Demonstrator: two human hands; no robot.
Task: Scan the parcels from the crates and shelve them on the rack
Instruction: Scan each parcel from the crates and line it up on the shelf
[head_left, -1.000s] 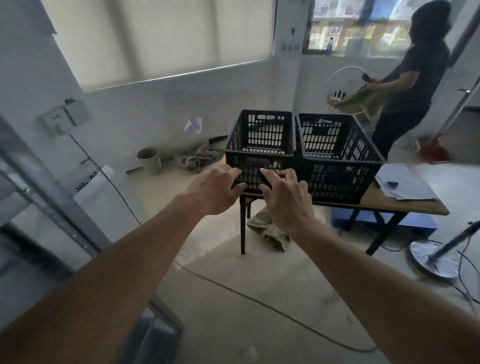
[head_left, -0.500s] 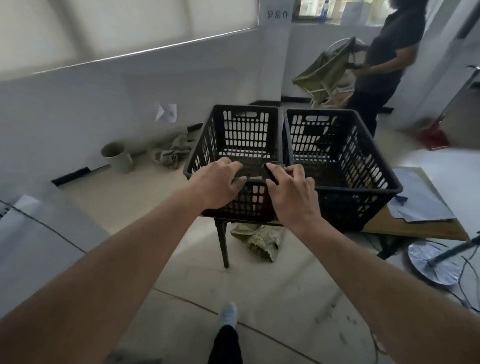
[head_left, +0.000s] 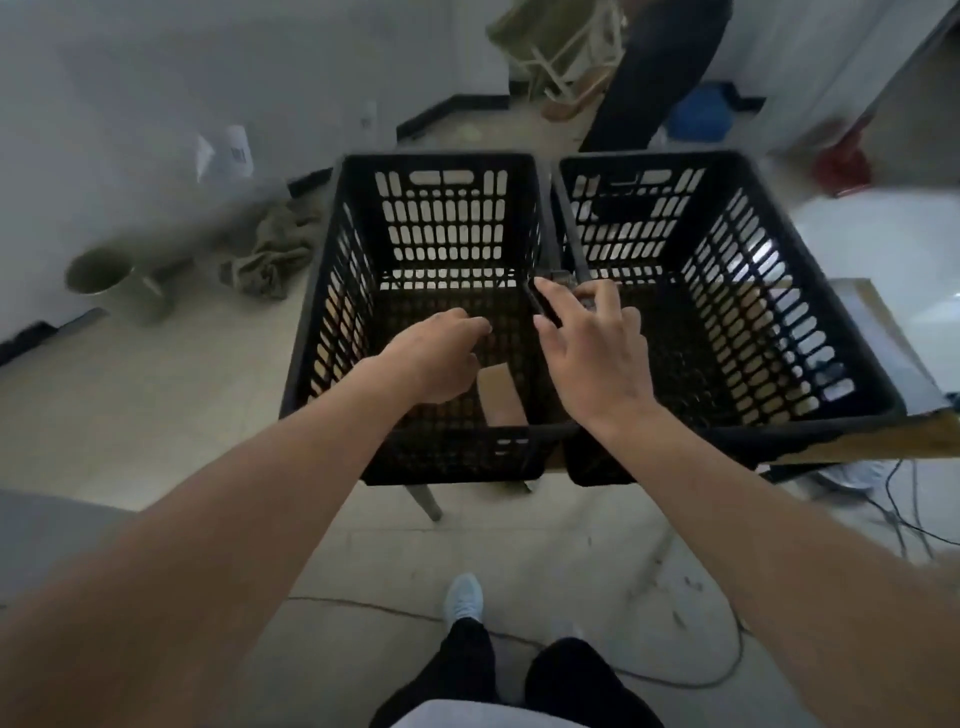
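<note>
Since half a second ago the head camera has tipped down and closed in: both hands were at the near rim of the left black slotted plastic crate (head_left: 431, 291), now they reach past it and over the open tops.

Left hand (head_left: 434, 358) hangs inside the left crate, fingers loosely curled, nothing in it. Directly below and slightly toward the person's right lies a small brown cardboard parcel (head_left: 500, 396) on the crate floor, tight against the near wall. Its long axis appears to run front to back, though the hand and the wall hide part of it. Left hand is clearly the nearer one; likely a short drop down and back toward the body.

Right hand (head_left: 597, 353) sits over the shared wall between the crates, fingers spread around a slim dark handheld device, probably the scanner (head_left: 544, 306), held between thumb and forefinger.

Right black slotted plastic crate (head_left: 727, 291) looks empty from here, though its near corner is hidden by the wrist.

In the way: the near wall crowds the parcel, leaving fingers little room on that side. Both crates sit on a wooden table (head_left: 883, 439). Another person's dark trouser legs (head_left: 654, 73) stand well behind, clear of the reach.
</note>
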